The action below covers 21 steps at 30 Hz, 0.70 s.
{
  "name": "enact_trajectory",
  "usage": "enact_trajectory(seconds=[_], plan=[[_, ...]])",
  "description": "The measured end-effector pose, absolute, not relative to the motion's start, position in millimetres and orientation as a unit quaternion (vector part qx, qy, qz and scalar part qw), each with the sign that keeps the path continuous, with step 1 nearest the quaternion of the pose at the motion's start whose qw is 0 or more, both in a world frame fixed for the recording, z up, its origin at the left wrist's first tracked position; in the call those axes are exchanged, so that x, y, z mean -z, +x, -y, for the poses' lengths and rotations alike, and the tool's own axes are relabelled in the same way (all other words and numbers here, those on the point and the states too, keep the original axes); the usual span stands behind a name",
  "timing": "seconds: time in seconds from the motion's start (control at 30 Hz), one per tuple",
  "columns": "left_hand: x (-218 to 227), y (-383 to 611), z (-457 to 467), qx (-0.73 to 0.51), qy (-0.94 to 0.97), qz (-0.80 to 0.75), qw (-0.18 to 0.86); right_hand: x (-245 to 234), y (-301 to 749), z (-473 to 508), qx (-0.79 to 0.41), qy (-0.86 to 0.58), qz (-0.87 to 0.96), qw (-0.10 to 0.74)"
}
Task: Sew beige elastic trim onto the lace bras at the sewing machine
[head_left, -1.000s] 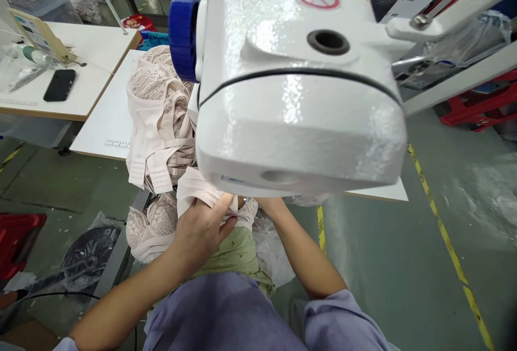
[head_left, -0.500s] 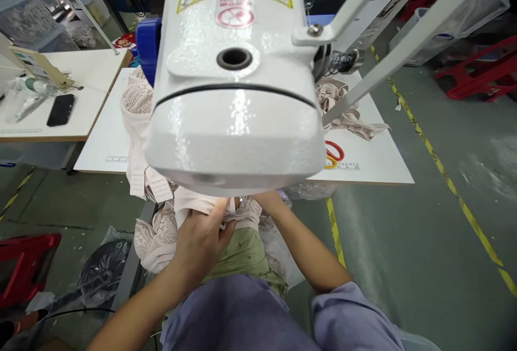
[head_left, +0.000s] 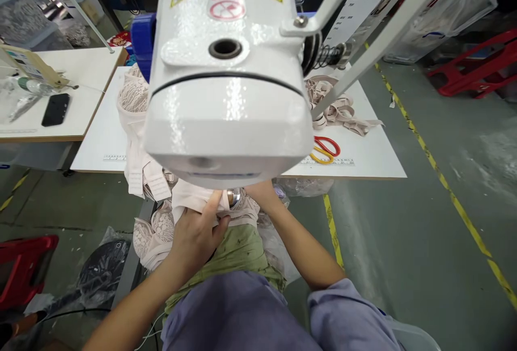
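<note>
The white sewing machine (head_left: 228,119) fills the middle of the view and covers the spot where my hands meet the cloth. Below its head, my left hand (head_left: 197,235) grips the pale pink fabric of a lace bra (head_left: 188,192) between thumb and fingers. A shiny round metal part (head_left: 234,197) shows just right of my left fingertips. My right hand (head_left: 260,192) reaches in from the right, beside the lace, with its fingers hidden under the machine head. Lace bra cups (head_left: 155,227) hang at the left, by my left wrist.
More pale bras (head_left: 135,109) lie piled left of the machine. On the white table (head_left: 375,154) at right are red and yellow-handled scissors (head_left: 325,149) and a heap of beige straps (head_left: 339,109). A phone (head_left: 55,110) lies on the left table; a red stool (head_left: 472,68) stands far right.
The view has shifted slightly, so the machine sits a little higher and further left. More of the metal part shows beside my left fingers. Both hands stay at the cloth.
</note>
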<state>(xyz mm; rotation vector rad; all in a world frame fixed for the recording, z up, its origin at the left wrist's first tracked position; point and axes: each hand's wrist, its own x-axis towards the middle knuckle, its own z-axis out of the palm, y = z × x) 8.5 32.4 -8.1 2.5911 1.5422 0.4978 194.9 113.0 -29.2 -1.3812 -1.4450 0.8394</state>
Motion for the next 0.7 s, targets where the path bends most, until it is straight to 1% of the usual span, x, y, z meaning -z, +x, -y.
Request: enact_trajectory(seconds=[0.13, 0.2, 0.3, 0.43, 0.5, 0.6, 0.63, 0.67, 0.7], plan=[[17.8, 5.2, -31.1, -0.237, 0.837, -0.493, 0.012, 35.5, 200.1, -92.4, -0.391, -0.558, 0.501, 0.534], [20.7, 6.7, -27.6, -0.240, 0.835, -0.495, 0.015, 40.6, 203.7, -75.0, -0.424, -0.545, 0.469, 0.551], [25.9, 16.4, -10.5, -0.225, 0.836, -0.501, 0.027, 44.7, 204.4, -42.3, -0.464, -0.538, 0.461, 0.532], [34.0, 34.0, 32.7, -0.189, 0.872, -0.451, 0.023, 38.4, 197.6, 0.1, -0.500, -0.532, 0.492, 0.474], [33.1, 33.3, 49.8, -0.190, 0.878, -0.432, 0.083, 33.3, 196.7, 14.4, -0.533, -0.539, 0.456, 0.466], [20.1, 16.6, 53.5, -0.175, 0.848, -0.425, 0.264, 30.0, 202.5, 25.4, -0.585, -0.538, 0.370, 0.481], [13.0, 9.8, 49.4, -0.177, 0.835, -0.423, 0.303, 30.2, 205.2, 26.9, -0.609, -0.527, 0.352, 0.477], [5.2, 4.0, 43.6, -0.195, 0.827, -0.420, 0.318, 31.0, 207.5, 27.5, -0.637, -0.511, 0.342, 0.464], [-2.8, 0.0, 37.1, -0.229, 0.826, -0.413, 0.308, 31.9, 209.1, 27.4, -0.666, -0.493, 0.340, 0.444]])
